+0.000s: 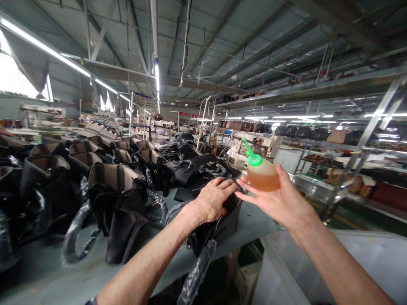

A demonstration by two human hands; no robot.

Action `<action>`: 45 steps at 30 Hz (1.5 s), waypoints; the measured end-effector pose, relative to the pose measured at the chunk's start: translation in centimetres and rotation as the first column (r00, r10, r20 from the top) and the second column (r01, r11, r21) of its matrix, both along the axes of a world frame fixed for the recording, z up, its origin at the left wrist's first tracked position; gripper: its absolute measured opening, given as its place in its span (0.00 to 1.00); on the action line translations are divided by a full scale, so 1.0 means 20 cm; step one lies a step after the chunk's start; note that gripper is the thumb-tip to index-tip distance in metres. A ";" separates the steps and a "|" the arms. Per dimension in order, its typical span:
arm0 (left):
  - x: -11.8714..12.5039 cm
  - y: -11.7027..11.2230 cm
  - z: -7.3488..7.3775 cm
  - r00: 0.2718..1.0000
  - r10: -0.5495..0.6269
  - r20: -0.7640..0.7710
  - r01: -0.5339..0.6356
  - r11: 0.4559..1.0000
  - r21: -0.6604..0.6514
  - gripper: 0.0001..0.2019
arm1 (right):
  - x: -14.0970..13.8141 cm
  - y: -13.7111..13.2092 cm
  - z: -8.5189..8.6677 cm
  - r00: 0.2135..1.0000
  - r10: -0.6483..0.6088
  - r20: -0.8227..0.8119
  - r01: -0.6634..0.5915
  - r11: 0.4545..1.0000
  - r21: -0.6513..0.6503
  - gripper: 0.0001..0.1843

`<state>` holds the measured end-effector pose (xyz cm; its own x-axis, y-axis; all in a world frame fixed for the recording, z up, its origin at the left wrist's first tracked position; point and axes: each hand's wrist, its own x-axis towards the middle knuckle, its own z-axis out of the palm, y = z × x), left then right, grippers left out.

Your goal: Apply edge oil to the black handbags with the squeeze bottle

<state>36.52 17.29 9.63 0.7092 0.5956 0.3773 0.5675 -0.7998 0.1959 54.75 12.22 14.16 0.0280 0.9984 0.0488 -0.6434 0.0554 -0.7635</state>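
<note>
A translucent squeeze bottle with amber liquid and a green spout cap tilts in my right hand, held between thumb and palm, with some fingers stretched out beneath it. My left hand lies with its fingers extended over the top of a black handbag at the table's edge. The fingertips of both hands come close together at the bag's far corner. From that bag a plastic-wrapped handle hangs down over the table edge.
Several black handbags with beige linings crowd the green table on the left. Flat black pieces lie beyond my left hand. A pale grey bin stands at the lower right, with metal shelving farther right.
</note>
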 end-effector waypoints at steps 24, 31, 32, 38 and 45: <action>-0.05 -0.27 -0.08 0.957 0.074 -0.282 -0.003 0.970 0.244 0.18 | -0.21 0.14 0.06 0.962 -0.025 0.271 0.041 0.998 -0.055 0.20; -0.06 -0.20 -0.10 0.958 0.137 -0.254 -0.001 0.883 0.470 0.18 | -0.23 0.25 -0.02 0.953 -0.010 0.302 0.032 0.997 -0.067 0.19; -0.06 -0.18 -0.10 0.958 0.142 -0.248 0.001 0.866 0.499 0.22 | -0.23 0.26 -0.02 0.953 -0.017 0.301 0.039 0.997 -0.066 0.20; 0.00 -0.05 -0.06 0.933 0.160 -0.322 0.017 0.875 0.483 0.46 | -0.22 0.29 -0.03 0.953 -0.060 0.296 0.083 0.994 -0.065 0.20; 0.03 -0.09 -0.09 0.828 0.201 -0.523 0.010 0.928 0.373 0.15 | -0.20 0.29 -0.03 0.956 -0.031 0.291 0.053 0.996 -0.068 0.20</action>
